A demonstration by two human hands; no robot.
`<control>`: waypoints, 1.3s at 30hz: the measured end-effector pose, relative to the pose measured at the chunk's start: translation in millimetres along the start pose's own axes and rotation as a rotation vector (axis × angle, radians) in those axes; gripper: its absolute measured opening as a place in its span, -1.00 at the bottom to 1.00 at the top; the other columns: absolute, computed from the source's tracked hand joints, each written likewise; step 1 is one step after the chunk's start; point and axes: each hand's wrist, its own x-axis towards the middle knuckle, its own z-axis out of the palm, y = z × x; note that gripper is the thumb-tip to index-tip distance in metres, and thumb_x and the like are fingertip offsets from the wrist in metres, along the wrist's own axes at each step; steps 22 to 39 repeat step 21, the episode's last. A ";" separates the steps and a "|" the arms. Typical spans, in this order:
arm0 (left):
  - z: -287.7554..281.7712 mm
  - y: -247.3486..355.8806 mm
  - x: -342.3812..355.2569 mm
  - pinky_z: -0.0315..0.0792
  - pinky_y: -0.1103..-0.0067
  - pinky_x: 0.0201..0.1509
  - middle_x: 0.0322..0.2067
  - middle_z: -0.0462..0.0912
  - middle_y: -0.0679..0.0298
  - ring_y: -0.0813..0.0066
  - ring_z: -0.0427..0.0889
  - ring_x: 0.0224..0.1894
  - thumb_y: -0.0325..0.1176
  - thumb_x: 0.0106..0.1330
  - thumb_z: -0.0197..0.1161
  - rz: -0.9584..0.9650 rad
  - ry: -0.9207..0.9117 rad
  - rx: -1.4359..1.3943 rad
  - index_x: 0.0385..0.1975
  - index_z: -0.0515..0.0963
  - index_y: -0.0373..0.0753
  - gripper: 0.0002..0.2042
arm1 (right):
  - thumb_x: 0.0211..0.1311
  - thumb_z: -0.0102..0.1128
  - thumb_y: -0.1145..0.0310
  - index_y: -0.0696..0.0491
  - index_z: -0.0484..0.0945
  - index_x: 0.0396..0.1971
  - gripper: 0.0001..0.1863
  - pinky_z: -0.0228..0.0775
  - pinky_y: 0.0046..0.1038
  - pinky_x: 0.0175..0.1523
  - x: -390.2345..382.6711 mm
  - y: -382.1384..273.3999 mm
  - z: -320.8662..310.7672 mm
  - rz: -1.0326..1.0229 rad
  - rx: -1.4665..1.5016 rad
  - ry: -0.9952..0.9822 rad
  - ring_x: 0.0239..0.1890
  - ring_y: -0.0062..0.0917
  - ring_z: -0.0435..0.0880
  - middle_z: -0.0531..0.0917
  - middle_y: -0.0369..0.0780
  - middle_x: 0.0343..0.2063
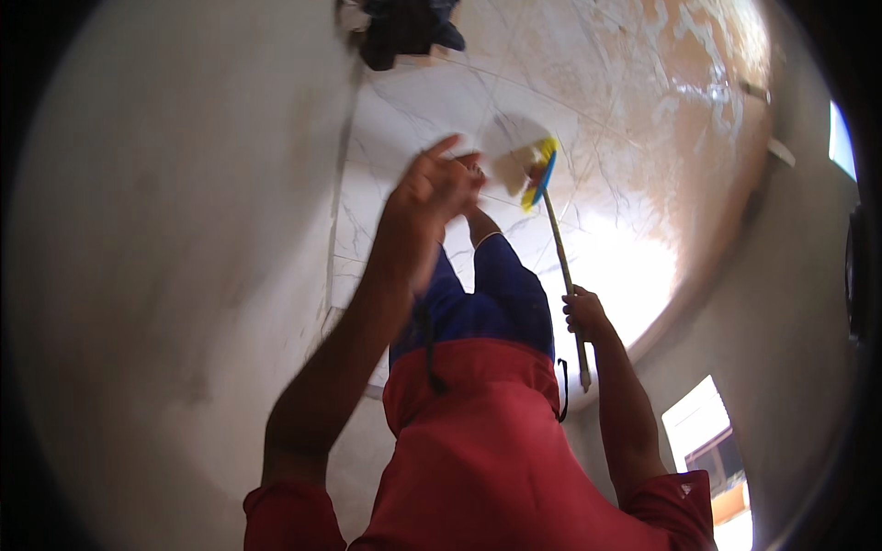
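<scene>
My right hand [585, 314] is wrapped round the upper part of a broom's long thin handle [559, 241]. The handle slants down to the broom head [544, 174], blue on top with yellow bristles, which is tipped on its side near the floor. My left hand [434, 191] is raised in front of my body, slightly smeared by motion. Its fingers look stretched and apart, and nothing shows in them. The left hand hides part of my legs and feet.
Pale veined tiles [404, 110] cover the floor, with a brownish wet-looking patch [634, 64] at the far right. A dark bundle [409, 32] lies at the far end. A grey wall [184, 230] rises close on the left; a bright window [703, 422] is at lower right.
</scene>
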 end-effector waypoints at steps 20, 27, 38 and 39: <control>-333.7 -601.0 495.6 0.17 0.30 0.20 0.00 0.54 -0.08 0.07 0.45 0.04 -0.08 0.47 -0.42 0.056 0.732 1.387 -0.07 0.46 -0.42 -0.45 | 0.24 0.02 0.49 0.02 0.13 0.35 -0.35 0.19 -0.61 -0.80 75.5 -135.6 48.8 0.455 0.108 0.407 -0.86 -0.69 0.34 0.39 -0.33 -0.70; -370.0 -609.9 498.3 0.17 0.30 0.23 0.09 0.47 -0.08 0.11 0.34 0.20 0.00 0.45 -0.43 -0.029 0.756 1.445 -0.01 0.47 -0.34 -0.42 | 0.24 0.02 0.49 0.01 0.12 0.36 -0.34 0.19 -0.61 -0.80 95.7 -139.0 43.5 0.443 0.110 0.353 -0.86 -0.68 0.35 0.39 -0.33 -0.70; -370.0 -609.9 498.3 0.17 0.30 0.23 0.09 0.47 -0.08 0.11 0.34 0.20 0.00 0.45 -0.43 -0.029 0.756 1.445 -0.01 0.47 -0.34 -0.42 | 0.24 0.02 0.49 0.01 0.12 0.36 -0.34 0.19 -0.61 -0.80 95.7 -139.0 43.5 0.443 0.110 0.353 -0.86 -0.68 0.35 0.39 -0.33 -0.70; -370.0 -609.9 498.3 0.17 0.30 0.23 0.09 0.47 -0.08 0.11 0.34 0.20 0.00 0.45 -0.43 -0.029 0.756 1.445 -0.01 0.47 -0.34 -0.42 | 0.24 0.02 0.49 0.01 0.12 0.36 -0.34 0.19 -0.61 -0.80 95.7 -139.0 43.5 0.443 0.110 0.353 -0.86 -0.68 0.35 0.39 -0.33 -0.70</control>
